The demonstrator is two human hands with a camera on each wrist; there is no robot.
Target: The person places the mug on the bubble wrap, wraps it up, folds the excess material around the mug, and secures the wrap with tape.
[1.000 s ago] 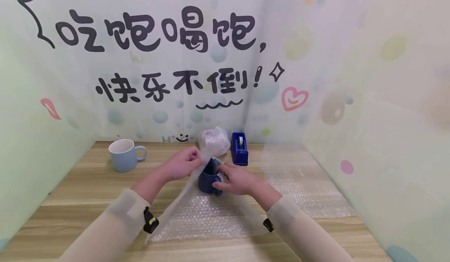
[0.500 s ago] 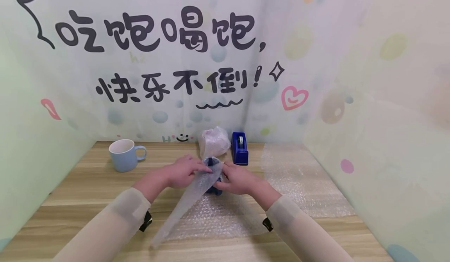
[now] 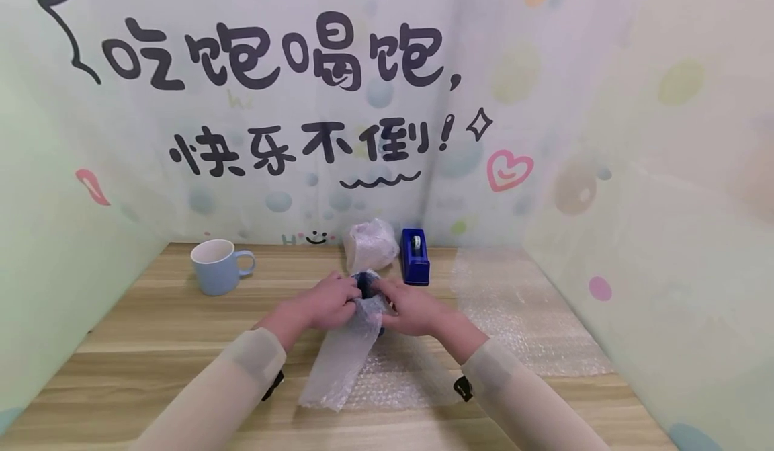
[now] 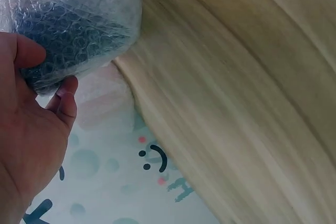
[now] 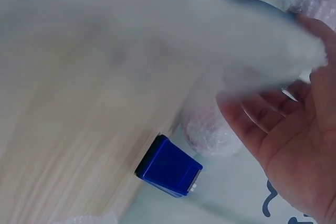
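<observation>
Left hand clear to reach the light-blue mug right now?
Likely yes: only tabletop shows between the left hand and the light-blue mug, though that hand would probably need to release the bubble wrap first.

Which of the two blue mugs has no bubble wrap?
The light blue mug, bare at left; the dark blue mug, between left hand and right hand, has bubble wrap over it.

Pale blue mug (image 3: 216, 273), upright; tape dispenser (image 3: 415, 269) — beside it, wrapped bundle (image 3: 371, 244)

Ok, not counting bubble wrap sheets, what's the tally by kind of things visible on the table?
Mugs: 2 (light blue mug; dark blue mug, partly wrapped)
Wrapped bundle: 1
Tape dispenser: 1
Total: 4
</observation>
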